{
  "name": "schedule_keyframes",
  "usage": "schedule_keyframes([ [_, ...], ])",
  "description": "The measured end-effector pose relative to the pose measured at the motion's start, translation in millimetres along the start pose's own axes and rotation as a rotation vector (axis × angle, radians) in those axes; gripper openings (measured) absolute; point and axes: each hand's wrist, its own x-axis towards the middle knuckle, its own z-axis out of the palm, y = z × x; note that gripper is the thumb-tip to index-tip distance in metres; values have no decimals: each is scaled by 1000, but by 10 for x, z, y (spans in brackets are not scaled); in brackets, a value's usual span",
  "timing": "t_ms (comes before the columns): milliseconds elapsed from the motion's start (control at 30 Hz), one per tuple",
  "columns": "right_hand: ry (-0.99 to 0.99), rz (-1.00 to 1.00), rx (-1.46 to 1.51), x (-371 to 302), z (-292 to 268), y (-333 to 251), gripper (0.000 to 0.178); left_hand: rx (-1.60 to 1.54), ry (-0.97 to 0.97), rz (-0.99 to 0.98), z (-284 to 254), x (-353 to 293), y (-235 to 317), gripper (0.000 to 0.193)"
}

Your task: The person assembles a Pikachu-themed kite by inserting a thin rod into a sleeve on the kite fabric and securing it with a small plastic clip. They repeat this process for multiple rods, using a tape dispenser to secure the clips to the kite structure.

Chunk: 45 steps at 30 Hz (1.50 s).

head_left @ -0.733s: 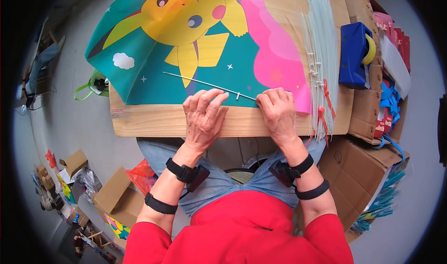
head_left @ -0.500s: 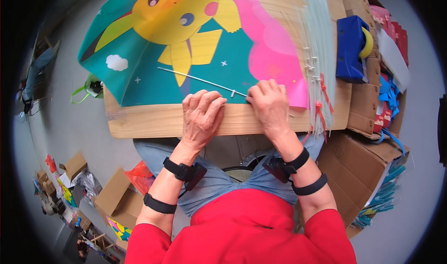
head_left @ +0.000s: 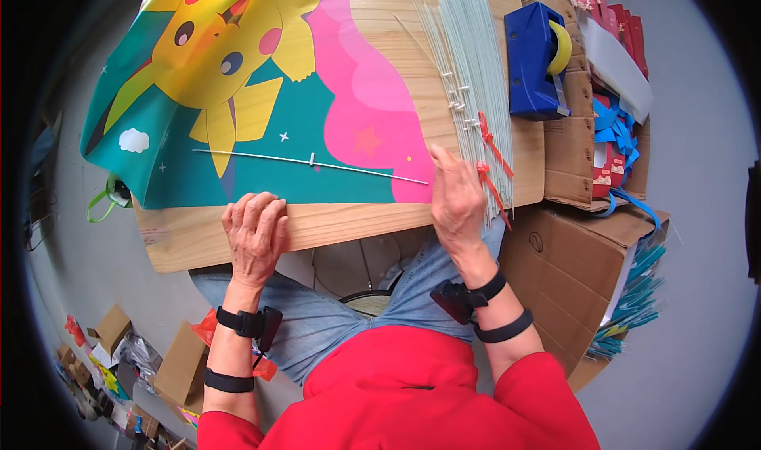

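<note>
White rod [head_left: 311,160] lies past left hand [head_left: 255,237], just beside right hand [head_left: 458,206].

Floor [head_left: 682,188]: smooth, plain grey, visible to the left and right of the table [head_left: 349,229]. Table: light wooden top, grain showing, rounded corners. Right side: an open cardboard carton [head_left: 567,160] stands just beside the table edge; a second brown carton [head_left: 555,283] sits nearer the viewer. Lower left: an open-flapped box [head_left: 178,367], a small box [head_left: 112,325] and clear plastic wrapping [head_left: 141,359], with further clutter too small to identify. Lighting: soft and even across the tabletop, dimmer at far left
</note>
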Motion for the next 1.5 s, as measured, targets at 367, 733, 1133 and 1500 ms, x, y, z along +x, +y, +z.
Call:
schedule_keyframes([
  [367,-48,167,-214,-402,-412,492,16,72,-128,-129,-16,-238,246,41],
  [733,21,98,-214,-207,-413,361,11,102,-195,-172,18,-132,497,62],
  [1133,-260,-222,30,378,378,-431,25,50,-93,2,111,-139,406,50],
  [1500,-402,-319,-87,255,221,-360,12,10,-22,53,185,-129,370,44],
])
